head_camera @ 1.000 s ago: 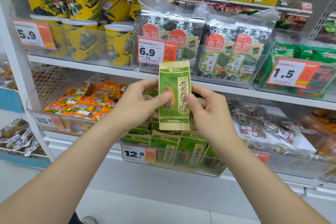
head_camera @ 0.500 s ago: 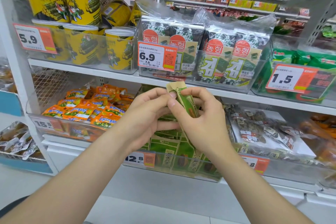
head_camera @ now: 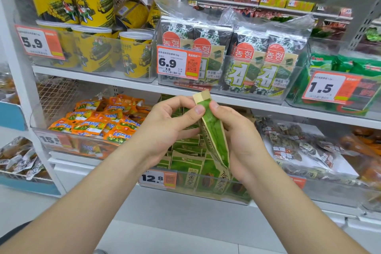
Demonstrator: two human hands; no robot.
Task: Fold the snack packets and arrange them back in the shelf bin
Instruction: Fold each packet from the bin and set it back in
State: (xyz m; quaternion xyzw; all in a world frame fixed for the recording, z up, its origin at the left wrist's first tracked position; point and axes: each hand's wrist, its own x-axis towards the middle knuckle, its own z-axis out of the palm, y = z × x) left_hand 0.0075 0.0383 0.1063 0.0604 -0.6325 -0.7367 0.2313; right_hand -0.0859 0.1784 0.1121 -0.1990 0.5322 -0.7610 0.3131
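Note:
A green and tan snack packet (head_camera: pixel 214 136) stands upright between both hands, folded lengthwise so only a narrow strip faces me. My left hand (head_camera: pixel 169 128) pinches its upper edge with thumb and fingers. My right hand (head_camera: pixel 241 140) grips it from the right, thumb pressed near the top. Directly behind and below is the clear shelf bin (head_camera: pixel 243 200), holding several matching green packets (head_camera: pixel 186 163) standing in rows.
The bin carries a 12.8 price tag (head_camera: pixel 157 178). Orange snack packs (head_camera: pixel 99 121) fill the bin to the left, and dark bagged snacks (head_camera: pixel 299 146) lie to the right. The shelf above holds yellow tubs (head_camera: pixel 90 27) and seaweed packs (head_camera: pixel 233 55).
The packet was held flat, front facing me, a second ago. Both hands have since folded it lengthwise and lowered it slightly toward the bin.

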